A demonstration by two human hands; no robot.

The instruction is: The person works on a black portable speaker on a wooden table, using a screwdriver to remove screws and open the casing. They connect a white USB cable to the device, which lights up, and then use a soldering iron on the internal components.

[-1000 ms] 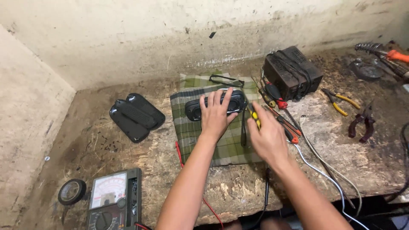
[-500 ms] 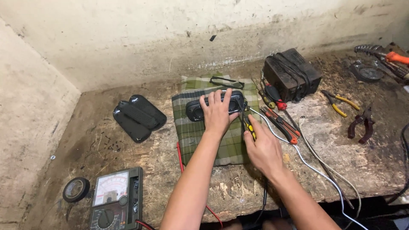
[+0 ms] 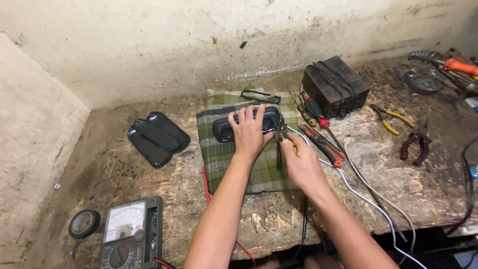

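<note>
A small black oblong device lies on a green plaid cloth in the middle of a worn wooden bench. My left hand presses flat on top of the device, fingers spread over it. My right hand is just to its right, closed around a slim tool with a yellow-and-black handle whose tip points at the device's right end. The device's right half is hidden under my left hand.
A black cover panel lies left of the cloth. An analog multimeter and a tape roll sit at the front left. A black box, screwdrivers, yellow-handled pliers, dark red pliers and wires lie right.
My right hand has shifted a little left and toward me, bringing the tool closer to the device's right end. My left hand stays on the device.
</note>
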